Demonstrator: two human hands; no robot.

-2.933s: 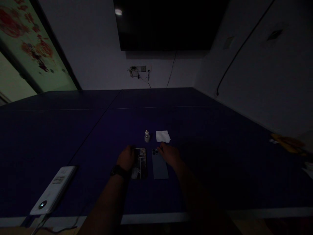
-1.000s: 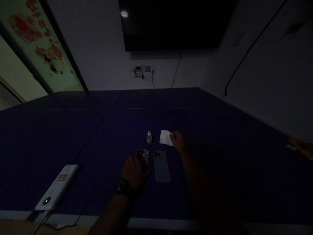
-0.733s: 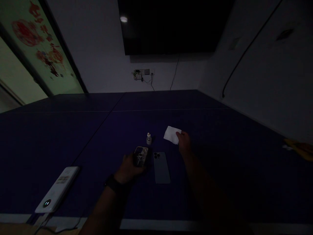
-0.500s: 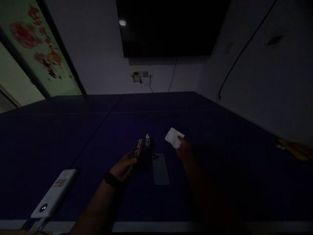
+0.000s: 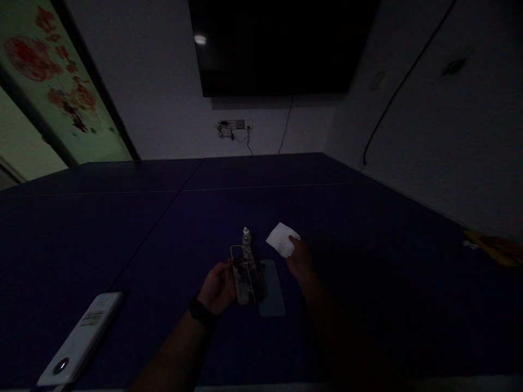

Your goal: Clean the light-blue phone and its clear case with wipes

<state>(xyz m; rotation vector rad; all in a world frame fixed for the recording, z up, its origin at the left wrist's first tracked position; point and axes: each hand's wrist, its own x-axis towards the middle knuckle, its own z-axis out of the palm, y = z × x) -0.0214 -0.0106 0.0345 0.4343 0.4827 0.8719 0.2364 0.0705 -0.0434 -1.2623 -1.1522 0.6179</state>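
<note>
My left hand [image 5: 218,287], with a dark band at the wrist, is closed on a patterned phone case [image 5: 245,277] with a camera cut-out at its top. The case's broad face is turned up toward me and covers the left part of a grey-blue phone [image 5: 273,296] lying on the dark blue table. In my right hand [image 5: 300,257] a white cloth or tissue [image 5: 283,239] is pinched between thumb and fingers, above the table and right of the case. Just behind the case stands a small clear bottle [image 5: 246,237] with a white cap, its lower part hidden.
A white device [image 5: 84,335] with a round lens lies at the table's near left. Something yellow [image 5: 494,247] sits at the right edge. Beyond the dark blue table [image 5: 163,228] are a wall with sockets [image 5: 237,124] and a large black screen [image 5: 278,49].
My left hand has turned the phone case from nearly edge-on to broad face up and moved it right, over part of the phone. The right hand with the white sheet has come slightly left and nearer.
</note>
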